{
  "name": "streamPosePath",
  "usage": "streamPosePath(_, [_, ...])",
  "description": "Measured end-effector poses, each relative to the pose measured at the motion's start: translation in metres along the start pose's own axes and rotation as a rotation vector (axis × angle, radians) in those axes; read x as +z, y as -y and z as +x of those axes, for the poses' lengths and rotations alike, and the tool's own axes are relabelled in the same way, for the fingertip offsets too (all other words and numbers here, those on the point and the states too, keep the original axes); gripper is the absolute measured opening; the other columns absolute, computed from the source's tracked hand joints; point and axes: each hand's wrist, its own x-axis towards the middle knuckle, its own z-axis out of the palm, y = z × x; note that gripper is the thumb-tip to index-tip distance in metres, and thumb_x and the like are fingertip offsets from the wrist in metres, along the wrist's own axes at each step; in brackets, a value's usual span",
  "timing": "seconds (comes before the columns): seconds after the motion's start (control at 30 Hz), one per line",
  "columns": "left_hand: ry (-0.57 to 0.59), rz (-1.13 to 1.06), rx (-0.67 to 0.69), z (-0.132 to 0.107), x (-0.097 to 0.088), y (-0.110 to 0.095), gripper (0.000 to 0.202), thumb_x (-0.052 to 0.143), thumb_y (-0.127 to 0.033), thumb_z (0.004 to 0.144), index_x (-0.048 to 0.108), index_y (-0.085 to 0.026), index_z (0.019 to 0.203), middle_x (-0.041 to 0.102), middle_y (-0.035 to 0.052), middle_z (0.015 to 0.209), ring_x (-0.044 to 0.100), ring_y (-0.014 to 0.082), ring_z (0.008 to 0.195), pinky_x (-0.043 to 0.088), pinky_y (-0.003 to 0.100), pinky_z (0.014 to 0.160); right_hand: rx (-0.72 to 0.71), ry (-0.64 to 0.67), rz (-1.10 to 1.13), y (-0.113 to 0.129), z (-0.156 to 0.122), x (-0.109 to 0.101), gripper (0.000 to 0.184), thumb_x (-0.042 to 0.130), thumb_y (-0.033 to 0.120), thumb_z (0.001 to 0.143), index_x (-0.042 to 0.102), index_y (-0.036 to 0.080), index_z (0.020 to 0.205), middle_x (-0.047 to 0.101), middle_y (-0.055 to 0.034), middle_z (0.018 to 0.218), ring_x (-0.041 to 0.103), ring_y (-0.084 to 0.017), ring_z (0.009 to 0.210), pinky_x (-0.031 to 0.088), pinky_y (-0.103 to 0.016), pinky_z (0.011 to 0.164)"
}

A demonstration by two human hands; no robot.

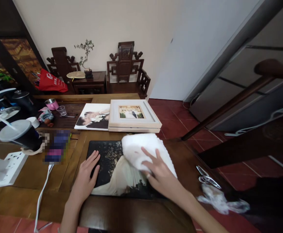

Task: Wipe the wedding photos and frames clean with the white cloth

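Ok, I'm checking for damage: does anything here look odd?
The dark picture under the left hand has pale speckling toward its far edge, like wear, though possibly printed. The cloth under the right hand shows a small brownish mark against its white.

And here's the left hand [89, 171], bare, slim-fingered, the right hand [162, 174] bare to match; narrow wrists [76, 191], and both forearms [70, 212] uncovered all the way to the view's lower edge!

Pink mug [52, 105]; scissors [209, 181] beside what looks like clear plastic [218, 199].
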Motion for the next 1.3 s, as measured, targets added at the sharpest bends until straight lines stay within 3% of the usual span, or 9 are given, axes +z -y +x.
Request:
streamPosePath(0.13, [0.005,0.004,0.001,0.0,0.0,-0.001,0.04,0.043,-0.026,0.095,0.05,-0.024,0.134,0.05,0.0085,0.142,0.04,0.0221,0.136,0.037,0.047,0.109,-0.156,0.076,-0.061,0.038,-0.048,0.012,0.025,0.047,0.004,0.068,0.062,0.02,0.081,0.045,-0.0111,0.144,0.02,-0.038,0.14,0.016,-0.077,0.103])
streamPosePath(0.27, [0.014,0.02,-0.012,0.0,-0.001,-0.002,0.04,0.043,-0.026,0.095,0.049,-0.025,0.135,0.049,0.0088,0.143,0.04,0.0221,0.136,0.037,0.047,0.109,-0.337,0.141,-0.069,0.058,-0.071,0.018,0.024,0.051,0.003,0.069,0.062,0.024,0.072,0.048,-0.0039,0.142,0.034,-0.036,0.135,0.021,-0.075,0.104])
streamPosePath(0.43, [0.02,0.019,0.005,0.001,-0.002,-0.001,0.039,0.043,-0.026,0.095,0.051,-0.023,0.133,0.05,0.0093,0.142,0.041,0.0224,0.136,0.037,0.048,0.109,-0.175,0.206,0.003,0.04,-0.034,0.003,0.034,0.048,0.004,0.064,0.065,0.021,0.087,0.048,-0.0101,0.142,0.028,-0.035,0.138,0.018,-0.074,0.106])
streamPosePath(0.6, [0.015,0.009,0.006,0.0,-0.001,0.0,0.039,0.043,-0.026,0.095,0.05,-0.021,0.134,0.049,0.0099,0.142,0.04,0.0223,0.136,0.037,0.048,0.11,-0.077,0.096,0.023,-0.003,0.025,-0.003,0.028,0.044,0.007,0.079,0.064,0.016,0.096,0.055,-0.0213,0.133,0.035,-0.032,0.136,0.015,-0.069,0.109])
streamPosePath(0.7, [0.009,-0.003,0.001,0.0,-0.001,-0.001,0.039,0.042,-0.026,0.095,0.051,-0.02,0.133,0.049,0.01,0.142,0.041,0.0222,0.136,0.036,0.047,0.11,-0.025,0.063,0.014,-0.012,0.039,0.001,0.026,0.044,0.009,0.082,0.064,0.016,0.096,0.056,-0.0218,0.131,0.037,-0.034,0.134,0.015,-0.069,0.108])
streamPosePath(0.8, [0.004,-0.008,-0.001,0.0,-0.001,-0.001,0.038,0.042,-0.026,0.096,0.052,-0.021,0.132,0.05,0.0099,0.142,0.041,0.0225,0.135,0.037,0.048,0.11,-0.022,0.039,-0.018,0.0,0.024,0.005,0.026,0.046,0.007,0.078,0.064,0.015,0.094,0.051,-0.0215,0.137,0.031,-0.036,0.136,0.015,-0.072,0.107])
streamPosePath(0.93, [-0.003,-0.009,0.0,0.0,0.0,0.0,0.038,0.043,-0.026,0.095,0.052,-0.023,0.132,0.05,0.0091,0.142,0.041,0.023,0.136,0.037,0.048,0.11,-0.105,0.111,-0.027,0.031,-0.029,0.006,0.031,0.047,0.003,0.067,0.064,0.02,0.087,0.046,-0.0133,0.143,0.021,-0.035,0.14,0.014,-0.074,0.106])
streamPosePath(1.1, [0.001,-0.004,-0.006,0.0,0.001,0.001,0.039,0.044,-0.027,0.095,0.051,-0.023,0.133,0.05,0.0095,0.142,0.041,0.0235,0.135,0.037,0.049,0.109,-0.278,0.153,-0.05,0.049,-0.078,0.007,0.026,0.049,0.002,0.063,0.06,0.024,0.071,0.046,-0.0061,0.142,0.029,-0.037,0.136,0.018,-0.076,0.103])
streamPosePath(1.3, [-0.005,-0.001,0.016,0.001,-0.001,-0.002,0.039,0.044,-0.026,0.095,0.052,-0.023,0.133,0.051,0.0096,0.141,0.042,0.0239,0.134,0.038,0.049,0.109,-0.149,0.177,0.052,0.034,-0.046,-0.003,0.037,0.047,0.002,0.061,0.064,0.021,0.087,0.049,-0.0097,0.14,0.028,-0.033,0.138,0.013,-0.072,0.108])
